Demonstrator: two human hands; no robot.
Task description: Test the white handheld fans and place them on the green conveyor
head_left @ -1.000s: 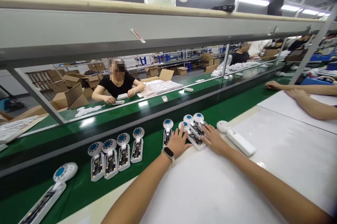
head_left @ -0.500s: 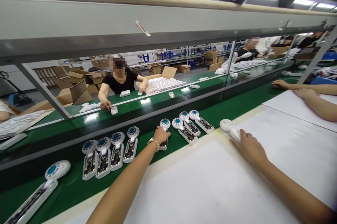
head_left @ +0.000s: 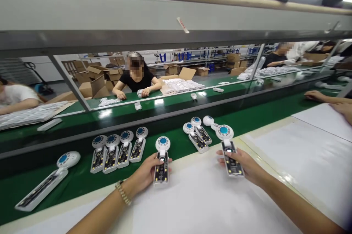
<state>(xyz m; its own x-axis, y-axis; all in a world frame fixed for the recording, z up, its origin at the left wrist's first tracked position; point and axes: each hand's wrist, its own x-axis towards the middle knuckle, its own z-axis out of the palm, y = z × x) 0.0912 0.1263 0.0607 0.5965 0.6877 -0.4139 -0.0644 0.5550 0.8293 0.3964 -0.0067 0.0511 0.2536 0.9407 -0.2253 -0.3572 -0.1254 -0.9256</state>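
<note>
My left hand (head_left: pixel 147 171) is closed around a white device (head_left: pixel 161 168) with a round, blue-centred head and an exposed circuit board facing up. It is held over the near edge of the green belt. A second device (head_left: pixel 232 160) of the same kind is gripped in my right hand (head_left: pixel 246 163), thumb across its board, above the white sheet. Between the hands, farther back, a pair of these devices (head_left: pixel 198 142) lies on the belt. Beside them, another white-headed device (head_left: pixel 208 120) is partly hidden behind the one in my right hand.
Several matching devices (head_left: pixel 111 158) stand in a row on the green belt (head_left: pixel 79 186), with one device (head_left: pixel 44 190) apart at far left. A white sheet (head_left: pixel 189 204) covers my bench. A shelf beam (head_left: pixel 110 17) crosses overhead. A co-worker (head_left: pixel 137 76) sits opposite; another person's hand (head_left: pixel 316 95) rests at right.
My left hand has lifted a device off the belt and drawn it nearer. My right hand has raised its device, which now shows its circuit board. The view has swung left.
</note>
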